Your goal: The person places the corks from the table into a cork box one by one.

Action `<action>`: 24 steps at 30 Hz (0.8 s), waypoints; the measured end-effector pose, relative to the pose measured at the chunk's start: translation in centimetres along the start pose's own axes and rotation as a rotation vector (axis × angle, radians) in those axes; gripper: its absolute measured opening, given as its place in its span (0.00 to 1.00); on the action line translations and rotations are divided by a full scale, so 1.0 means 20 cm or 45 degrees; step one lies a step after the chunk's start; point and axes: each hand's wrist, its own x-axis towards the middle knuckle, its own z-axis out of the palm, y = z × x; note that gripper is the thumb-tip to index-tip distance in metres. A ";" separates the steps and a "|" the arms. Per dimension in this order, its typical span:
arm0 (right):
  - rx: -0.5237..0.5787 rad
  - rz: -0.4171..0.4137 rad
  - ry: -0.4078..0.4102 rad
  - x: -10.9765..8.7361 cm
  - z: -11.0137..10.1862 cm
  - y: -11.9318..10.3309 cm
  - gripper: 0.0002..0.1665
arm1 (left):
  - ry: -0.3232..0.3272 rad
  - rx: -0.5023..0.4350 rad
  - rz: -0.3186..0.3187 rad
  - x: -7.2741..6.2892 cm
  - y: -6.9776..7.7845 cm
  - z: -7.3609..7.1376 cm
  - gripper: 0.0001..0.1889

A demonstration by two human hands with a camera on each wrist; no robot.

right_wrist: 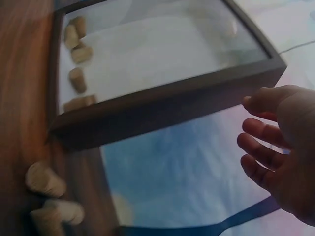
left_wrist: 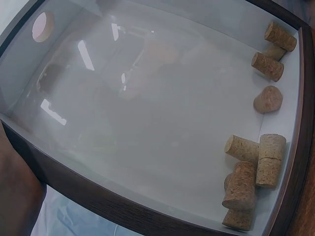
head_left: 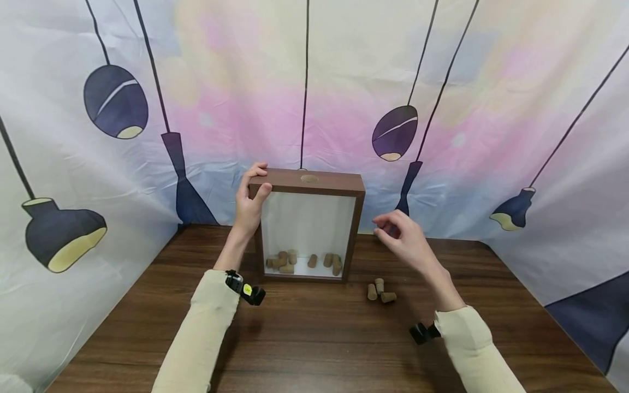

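Note:
A brown wooden shadow box with a clear front stands upright on the table, a round hole in its top edge. Several corks lie along the bottom inside it. My left hand grips the box's upper left corner, thumb on the front and fingers over the top. To the right of the box, my right hand hovers in the air, its fingers loosely bent and nothing showing between them. Below that hand, three loose corks sit together on the table.
The dark wood table ends at a hanging cloth printed with lamps, close behind the box. A camera is strapped to each wrist, one by the left sleeve, one by the right.

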 end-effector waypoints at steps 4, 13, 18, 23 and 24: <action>0.012 0.069 -0.112 -0.06 0.03 0.07 0.09 | -0.002 0.007 -0.005 0.00 0.00 0.00 0.41; 0.078 0.164 -0.293 -0.17 0.11 0.23 0.09 | -0.003 -0.005 0.004 0.00 0.00 0.00 0.40; 0.097 0.197 -0.393 -0.20 0.14 0.29 0.10 | 0.005 -0.007 0.001 0.00 0.01 0.00 0.40; 0.108 0.239 -0.480 -0.23 0.16 0.33 0.12 | -0.001 0.007 -0.009 0.00 0.01 0.00 0.39; 0.109 0.242 -0.499 -0.24 0.16 0.34 0.13 | -0.004 0.007 -0.011 0.00 0.01 0.00 0.39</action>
